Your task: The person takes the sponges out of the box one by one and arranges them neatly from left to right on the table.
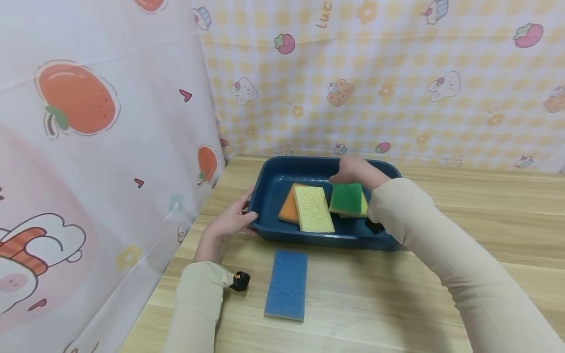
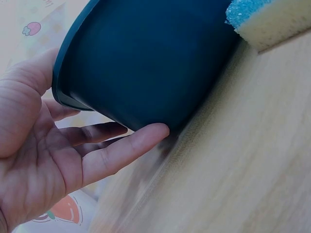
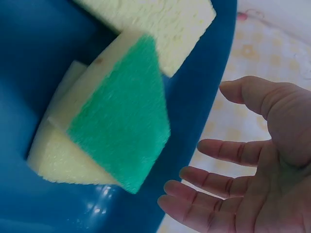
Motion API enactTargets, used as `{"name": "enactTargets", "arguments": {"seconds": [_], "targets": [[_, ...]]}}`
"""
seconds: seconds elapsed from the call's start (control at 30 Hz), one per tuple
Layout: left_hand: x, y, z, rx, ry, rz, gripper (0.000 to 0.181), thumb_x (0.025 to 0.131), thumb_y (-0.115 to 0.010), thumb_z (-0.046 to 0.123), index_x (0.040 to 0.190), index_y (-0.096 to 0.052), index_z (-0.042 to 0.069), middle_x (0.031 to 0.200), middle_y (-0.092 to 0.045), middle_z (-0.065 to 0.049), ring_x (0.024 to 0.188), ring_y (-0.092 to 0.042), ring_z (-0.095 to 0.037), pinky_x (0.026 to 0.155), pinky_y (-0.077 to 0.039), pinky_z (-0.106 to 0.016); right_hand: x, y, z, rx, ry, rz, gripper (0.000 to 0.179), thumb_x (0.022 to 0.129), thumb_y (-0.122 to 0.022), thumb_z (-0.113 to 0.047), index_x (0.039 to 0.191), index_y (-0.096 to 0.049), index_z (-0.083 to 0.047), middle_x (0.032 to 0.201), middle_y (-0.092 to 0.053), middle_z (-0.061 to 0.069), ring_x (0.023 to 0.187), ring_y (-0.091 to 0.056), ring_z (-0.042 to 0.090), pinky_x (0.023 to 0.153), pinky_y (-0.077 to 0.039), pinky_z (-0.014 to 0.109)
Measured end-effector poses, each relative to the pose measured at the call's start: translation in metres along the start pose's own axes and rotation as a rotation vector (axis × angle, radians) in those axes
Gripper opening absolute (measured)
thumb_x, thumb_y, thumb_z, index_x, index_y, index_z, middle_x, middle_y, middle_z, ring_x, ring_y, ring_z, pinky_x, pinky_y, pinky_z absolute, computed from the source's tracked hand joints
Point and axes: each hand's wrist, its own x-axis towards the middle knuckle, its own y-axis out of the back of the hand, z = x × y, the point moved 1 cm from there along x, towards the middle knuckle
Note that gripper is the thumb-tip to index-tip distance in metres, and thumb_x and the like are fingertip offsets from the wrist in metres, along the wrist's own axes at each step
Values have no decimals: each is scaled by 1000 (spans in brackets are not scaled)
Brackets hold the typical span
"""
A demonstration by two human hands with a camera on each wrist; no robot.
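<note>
My left hand [image 1: 231, 218] holds the left end of a dark blue plastic tub [image 1: 304, 239]. In the left wrist view its thumb reaches the rim while the fingers [image 2: 131, 148] lie along the outer wall. Over the back right of the tub, my right hand [image 1: 359, 171] is open, fingers spread, holding nothing. Below it in the tub, a green-topped sponge [image 3: 124, 114] leans across a pale yellow sponge [image 3: 70, 158]. Left of these, another pale yellow sponge [image 1: 314, 210] overlaps an orange sponge [image 1: 289, 208].
A blue-topped sponge [image 1: 287, 285] lies flat on the wooden table [image 1: 353, 304] in front of the tub. Printed cloth [image 1: 388, 78] hangs right behind the table, with more cloth [image 1: 132, 196] along the left side.
</note>
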Motion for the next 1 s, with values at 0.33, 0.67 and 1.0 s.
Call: {"name": "enactTargets", "arguments": {"seconds": [0.33, 0.67, 1.0], "targets": [[-1, -1, 0, 3, 0, -1, 75, 87, -42, -2, 146, -3, 20, 137, -25, -27, 91, -59, -34, 68, -53, -49, 12, -9, 11, 65, -106, 44, 39, 82, -60, -32, 100, -54, 2, 94, -56, 15, 84, -50, 28, 76, -45, 44], [0, 0, 1, 18, 15, 11, 75, 86, -42, -2, 146, -4, 22, 136, -26, -25, 96, -56, -36, 68, -53, -48, 16, -15, 18, 95, -159, 44, 47, 82, -59, -36, 106, -57, 3, 105, -56, 19, 91, -49, 31, 85, -41, 50], [1, -1, 0, 20, 16, 11, 75, 87, -43, -2, 146, -5, 23, 137, -26, -24, 95, -57, -36, 68, -53, -47, 19, -23, 20, 141, -188, -59, 53, 83, -57, -40, 115, -52, 1, 110, -51, 20, 96, -46, 32, 84, -42, 50]]}}
